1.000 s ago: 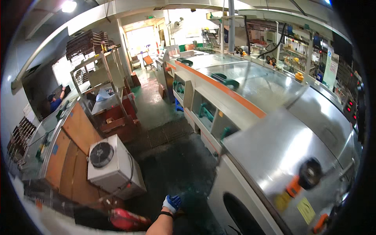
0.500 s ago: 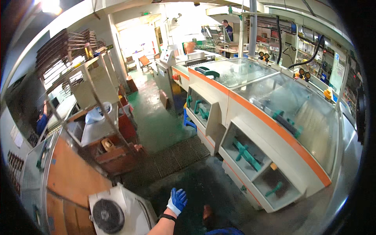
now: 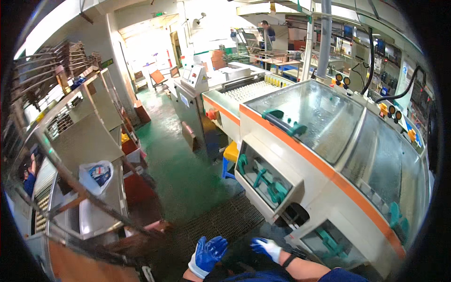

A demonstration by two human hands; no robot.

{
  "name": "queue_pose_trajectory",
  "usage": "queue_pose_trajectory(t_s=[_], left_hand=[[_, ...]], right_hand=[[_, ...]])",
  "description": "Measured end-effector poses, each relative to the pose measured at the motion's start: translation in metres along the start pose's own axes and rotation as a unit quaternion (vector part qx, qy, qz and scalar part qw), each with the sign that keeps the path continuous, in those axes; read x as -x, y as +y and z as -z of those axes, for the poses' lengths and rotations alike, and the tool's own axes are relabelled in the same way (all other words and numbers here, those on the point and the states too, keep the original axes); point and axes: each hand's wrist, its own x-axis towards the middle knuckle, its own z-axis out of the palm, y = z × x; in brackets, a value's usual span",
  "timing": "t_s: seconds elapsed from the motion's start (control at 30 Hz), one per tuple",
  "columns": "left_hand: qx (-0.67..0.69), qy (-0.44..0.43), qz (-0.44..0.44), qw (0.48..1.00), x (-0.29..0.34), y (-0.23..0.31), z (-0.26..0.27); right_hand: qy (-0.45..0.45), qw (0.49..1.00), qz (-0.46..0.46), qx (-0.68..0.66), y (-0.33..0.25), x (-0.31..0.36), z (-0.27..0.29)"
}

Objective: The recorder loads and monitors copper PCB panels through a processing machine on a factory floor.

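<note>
My left hand (image 3: 206,256), in a white glove with a blue coated palm, is low in the middle of the head view. Its fingers are slightly curled and apart, with nothing in them. To its right, my right hand (image 3: 267,248) wears the same kind of glove, with a dark band on the wrist. Its fingers are stretched out leftward, holding nothing. Neither hand touches anything. Nearest to my right hand is a long cream machine (image 3: 324,188) with an orange stripe, clear lids and green handles. A lower window (image 3: 265,181) in its side shows green fittings.
On the left stands a metal-framed rack (image 3: 89,188) beside a worktop bearing a white plastic bag (image 3: 96,176). A floor grating (image 3: 221,221) lies ahead. A blue stool (image 3: 228,167) and a control cabinet (image 3: 190,110) stand by the machine. People work far back and at far left.
The view has moved forward along the machine and shifted, showing more of its roller end. My right hand has come into view; my left hand is lower. The white fan unit has left the picture.
</note>
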Motion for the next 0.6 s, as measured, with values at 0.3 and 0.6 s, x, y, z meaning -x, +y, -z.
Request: queue_pose_trajectory(t_s=[0.3,0.6], left_hand=[[-0.333,-0.178,-0.034,0.925,-0.201,0.215,0.015],[-0.836,-0.275,-0.309,0.361,-0.375,0.434,-0.056]], right_hand=[[0.018,0.982,0.154,0.106,-0.167,-0.227,-0.239],[0.209,0.917,0.262,0.218,-0.330,-0.430,-0.333]])
